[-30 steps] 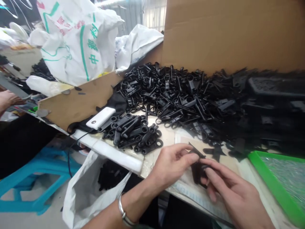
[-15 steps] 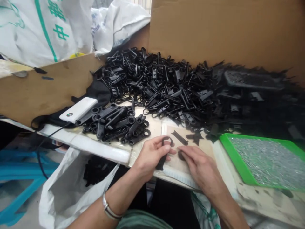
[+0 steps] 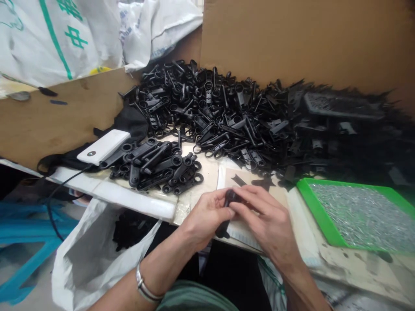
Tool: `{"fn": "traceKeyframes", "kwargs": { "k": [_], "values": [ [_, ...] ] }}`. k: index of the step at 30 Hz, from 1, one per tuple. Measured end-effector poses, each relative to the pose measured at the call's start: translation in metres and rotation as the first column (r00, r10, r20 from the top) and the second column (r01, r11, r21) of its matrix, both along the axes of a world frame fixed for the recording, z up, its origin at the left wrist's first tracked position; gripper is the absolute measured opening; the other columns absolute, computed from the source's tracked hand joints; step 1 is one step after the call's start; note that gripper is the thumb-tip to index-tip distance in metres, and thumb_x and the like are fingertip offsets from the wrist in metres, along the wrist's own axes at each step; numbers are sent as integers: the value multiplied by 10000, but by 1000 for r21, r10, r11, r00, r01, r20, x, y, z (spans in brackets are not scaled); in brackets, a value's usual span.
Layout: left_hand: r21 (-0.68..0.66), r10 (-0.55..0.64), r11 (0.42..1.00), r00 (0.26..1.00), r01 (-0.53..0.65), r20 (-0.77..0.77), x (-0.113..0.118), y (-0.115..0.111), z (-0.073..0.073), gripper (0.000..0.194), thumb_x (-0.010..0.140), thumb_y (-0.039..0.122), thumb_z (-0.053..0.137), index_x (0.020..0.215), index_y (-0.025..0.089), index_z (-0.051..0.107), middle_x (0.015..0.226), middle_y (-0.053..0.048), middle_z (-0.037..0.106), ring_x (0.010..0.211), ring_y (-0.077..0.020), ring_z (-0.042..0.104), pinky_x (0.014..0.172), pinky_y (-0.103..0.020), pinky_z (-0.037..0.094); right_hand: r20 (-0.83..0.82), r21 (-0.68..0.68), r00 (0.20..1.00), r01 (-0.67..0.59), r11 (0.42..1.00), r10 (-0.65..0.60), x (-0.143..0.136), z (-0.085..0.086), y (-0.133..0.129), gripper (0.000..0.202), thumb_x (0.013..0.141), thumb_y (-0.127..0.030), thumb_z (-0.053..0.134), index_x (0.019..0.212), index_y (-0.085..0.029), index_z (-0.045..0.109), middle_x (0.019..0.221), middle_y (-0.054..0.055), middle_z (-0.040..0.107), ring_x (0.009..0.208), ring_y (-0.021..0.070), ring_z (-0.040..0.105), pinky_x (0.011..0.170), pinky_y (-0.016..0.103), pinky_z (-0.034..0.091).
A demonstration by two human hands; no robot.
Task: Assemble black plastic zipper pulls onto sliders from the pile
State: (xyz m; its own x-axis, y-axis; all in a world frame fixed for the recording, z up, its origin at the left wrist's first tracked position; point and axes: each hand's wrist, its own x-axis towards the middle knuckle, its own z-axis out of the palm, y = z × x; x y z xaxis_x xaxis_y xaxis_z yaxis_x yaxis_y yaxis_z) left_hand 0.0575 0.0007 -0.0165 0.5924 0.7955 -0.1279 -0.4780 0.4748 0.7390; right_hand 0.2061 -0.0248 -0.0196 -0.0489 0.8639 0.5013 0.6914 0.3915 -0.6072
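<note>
My left hand (image 3: 207, 214) is closed around a black plastic arm part (image 3: 223, 228), held upright at the table's front edge. My right hand (image 3: 264, 210) reaches over from the right, its thumb and fingertips pinched at the round upper end of the same part. The fingers hide much of that end, so I cannot make out whether a smaller piece sits in it. Just beyond the hands, a flat black strip (image 3: 238, 180) and another flat black piece (image 3: 263, 183) lie on a brown sheet.
A big heap of black ring-ended parts (image 3: 220, 112) fills the back. A smaller pile (image 3: 155, 166) lies at left beside a white power bank (image 3: 104, 147) with a cable. To the right stands a green tray (image 3: 320, 220) of small metal pins. An open white sack (image 3: 81, 255) hangs below the table.
My right hand has moved left and up from the sheet to meet the part in my left hand. The part's ring, visible before, is now covered by fingers and something dark.
</note>
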Motion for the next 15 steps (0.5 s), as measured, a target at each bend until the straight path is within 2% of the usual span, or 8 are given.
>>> {"fn": "traceKeyframes", "kwargs": {
  "k": [4,8,11,13,15],
  "values": [
    [70,49,996,998,-46,-33,1,-4,2,451,719,-29,518,1128,113,646,1018,-85,669,983,-181,608,889,-269,438,34,16,999,-22,1000,21,0,-6,2,205,881,-187,623,1075,-171,688,1042,60,648,938,155,633,829,242,519],
    [256,125,964,969,-68,-213,0,-9,-1,454,751,14,509,1163,159,633,1027,-61,660,999,-189,593,936,-299,428,96,40,994,-51,998,47,4,-6,0,181,920,-259,569,1049,-189,676,1046,52,642,921,152,636,822,236,522],
    [383,176,924,898,-9,-403,-5,-12,-4,411,797,83,505,1178,189,618,991,-46,659,948,-193,596,871,-297,459,98,89,994,-46,995,37,3,-8,-3,189,927,-315,549,1027,-210,671,1044,45,643,911,157,643,856,249,525],
    [416,179,908,863,40,-473,-11,-12,-5,374,823,132,510,1178,192,611,968,-41,657,908,-189,597,815,-284,474,55,61,998,-45,997,41,1,-9,-6,203,923,-353,543,1027,-232,669,1034,37,653,904,162,659,861,252,543],
    [423,150,902,861,81,-485,-18,-11,-3,346,836,177,528,1171,186,611,942,-40,652,860,-178,595,763,-265,478,-18,-17,999,-42,999,42,1,-11,-11,224,922,-385,524,1032,-254,668,1039,34,665,914,173,676,838,257,572]
  ]
}}
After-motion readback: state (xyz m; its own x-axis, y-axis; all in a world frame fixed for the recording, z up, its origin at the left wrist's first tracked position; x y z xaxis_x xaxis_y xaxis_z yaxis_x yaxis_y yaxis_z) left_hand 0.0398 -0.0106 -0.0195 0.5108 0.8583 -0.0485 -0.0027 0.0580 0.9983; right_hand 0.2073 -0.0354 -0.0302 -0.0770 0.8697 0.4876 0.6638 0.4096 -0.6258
